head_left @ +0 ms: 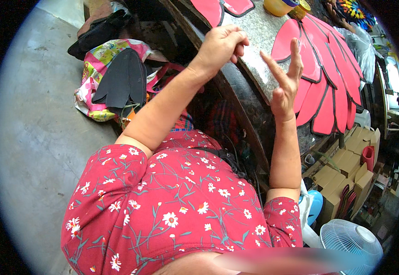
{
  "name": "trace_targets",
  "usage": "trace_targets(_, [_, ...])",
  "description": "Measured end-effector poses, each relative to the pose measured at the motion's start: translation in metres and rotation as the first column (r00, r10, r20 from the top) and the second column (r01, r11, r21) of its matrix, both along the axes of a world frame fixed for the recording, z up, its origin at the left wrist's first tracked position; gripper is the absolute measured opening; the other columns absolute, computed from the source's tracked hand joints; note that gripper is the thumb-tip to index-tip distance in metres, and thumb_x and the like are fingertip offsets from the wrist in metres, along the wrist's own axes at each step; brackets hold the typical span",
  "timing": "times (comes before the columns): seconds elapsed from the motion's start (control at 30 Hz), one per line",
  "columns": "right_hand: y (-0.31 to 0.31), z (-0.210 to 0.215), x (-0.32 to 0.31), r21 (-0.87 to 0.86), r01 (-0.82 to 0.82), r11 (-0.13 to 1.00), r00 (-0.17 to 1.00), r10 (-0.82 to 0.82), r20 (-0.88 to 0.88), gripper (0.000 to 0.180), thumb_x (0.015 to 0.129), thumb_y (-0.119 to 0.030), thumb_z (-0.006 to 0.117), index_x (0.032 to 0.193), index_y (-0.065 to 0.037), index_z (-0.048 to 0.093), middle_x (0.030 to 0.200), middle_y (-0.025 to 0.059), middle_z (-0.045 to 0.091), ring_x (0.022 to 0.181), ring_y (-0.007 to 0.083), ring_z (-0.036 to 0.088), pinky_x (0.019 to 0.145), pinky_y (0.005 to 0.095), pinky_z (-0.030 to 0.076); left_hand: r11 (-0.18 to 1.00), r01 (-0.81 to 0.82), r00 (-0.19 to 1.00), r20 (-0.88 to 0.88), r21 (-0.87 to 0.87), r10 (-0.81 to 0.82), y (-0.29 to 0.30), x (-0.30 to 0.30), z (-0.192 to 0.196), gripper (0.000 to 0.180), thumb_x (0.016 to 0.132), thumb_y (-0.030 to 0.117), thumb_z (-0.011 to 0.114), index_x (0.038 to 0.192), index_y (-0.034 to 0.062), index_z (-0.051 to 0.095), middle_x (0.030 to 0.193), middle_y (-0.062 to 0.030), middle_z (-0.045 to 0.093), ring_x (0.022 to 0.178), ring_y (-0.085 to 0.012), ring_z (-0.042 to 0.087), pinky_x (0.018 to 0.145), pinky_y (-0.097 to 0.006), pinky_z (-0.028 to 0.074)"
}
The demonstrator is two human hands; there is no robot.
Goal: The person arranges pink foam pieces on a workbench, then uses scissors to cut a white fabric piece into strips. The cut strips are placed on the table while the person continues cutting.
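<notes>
Over the table's near edge, my left hand (222, 48) is raised with its fingers curled together; whatever is in them, if anything, is hidden. My right hand (284, 87) is held up beside it, fingers apart, with nothing in it. Just past my right hand, pink petal-shaped pieces with black edges (318, 103) lie overlapping in a fan on the worktable (254, 34). More pink pieces (211, 10) rest at the table's far left, beyond my left hand. A yellow tub (276, 7) stands between the two groups.
To my left, black petal-shaped pieces (125, 78) lie on a colourful bag (92, 68) above the grey floor (39, 114). At right are cardboard boxes (344, 162), a red rolled sheet (368, 156) and a fan (350, 243). A clear plastic bag (362, 50) sits beyond the pink pieces.
</notes>
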State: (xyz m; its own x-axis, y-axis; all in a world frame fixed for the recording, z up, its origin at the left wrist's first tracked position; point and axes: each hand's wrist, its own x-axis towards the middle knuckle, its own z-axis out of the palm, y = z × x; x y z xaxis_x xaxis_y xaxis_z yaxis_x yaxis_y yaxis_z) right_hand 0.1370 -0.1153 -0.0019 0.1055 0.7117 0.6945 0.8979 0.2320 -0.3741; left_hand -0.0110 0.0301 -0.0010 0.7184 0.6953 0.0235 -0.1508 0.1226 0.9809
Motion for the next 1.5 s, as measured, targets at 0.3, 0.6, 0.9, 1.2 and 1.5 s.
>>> trace_targets(0.3, [0.005,-0.013,0.01,-0.071,0.093,0.993,0.992,-0.099,-0.084,0.065,0.101,-0.057,0.029,0.149,-0.015,0.044,0.16,0.0199,0.022,0.146,0.0355,0.023,0.118,0.0471,0.015,0.624,0.127,0.991,-0.078,0.771,-0.106,-0.043,0.001,0.012,0.031,0.096,0.035,0.058,0.107,0.0059,0.062,0.091,-0.0161,0.067,0.077,-0.0333,0.067,0.068,-0.039,0.052])
trace_targets(0.6, [0.006,-0.014,0.009,-0.104,-0.046,0.994,0.983,0.027,-0.18,0.075,0.097,-0.061,0.038,0.154,-0.012,0.032,0.159,0.0179,0.028,0.143,0.0337,0.03,0.117,0.045,0.02,0.927,0.265,0.945,0.121,0.264,-0.305,-0.04,0.006,0.011,0.027,0.098,0.02,0.055,0.077,0.0046,0.061,0.062,-0.0002,0.054,0.054,-0.012,0.052,0.05,-0.026,0.039])
trace_targets(0.9, [0.009,-0.018,0.009,-0.115,0.042,0.992,0.99,-0.057,-0.127,0.096,0.084,-0.047,0.071,0.156,-0.006,0.022,0.154,0.0172,0.036,0.135,0.0339,0.039,0.113,0.0434,0.03,0.548,-0.008,1.0,0.008,0.836,0.002,-0.026,-0.005,0.013,0.028,0.098,0.028,0.051,0.087,0.0034,0.058,0.071,-0.0133,0.06,0.066,-0.0296,0.062,0.06,-0.038,0.049])
trace_targets(1.2, [0.009,-0.018,0.005,-0.085,0.0,0.996,0.981,-0.016,-0.192,0.108,0.066,-0.017,0.08,0.156,-0.006,0.021,0.156,0.0147,0.035,0.135,0.0318,0.041,0.113,0.0417,0.03,0.35,0.094,0.987,-0.134,0.932,0.091,-0.033,0.005,-0.009,0.026,0.096,0.033,0.057,0.088,0.009,0.06,0.077,-0.0134,0.062,0.073,-0.0357,0.065,0.061,-0.045,0.051])
trace_targets(1.5, [0.007,-0.014,0.008,0.045,-0.136,0.99,0.812,0.137,-0.567,0.09,0.081,-0.024,0.067,0.156,-0.007,0.021,0.153,0.0191,0.038,0.145,0.0277,0.031,0.119,0.0403,0.018,0.607,0.098,0.978,-0.189,0.789,0.088,-0.027,0.008,-0.017,0.02,0.096,0.025,0.057,0.098,0.0054,0.059,0.082,-0.0213,0.063,0.078,-0.0405,0.064,0.066,-0.048,0.05])
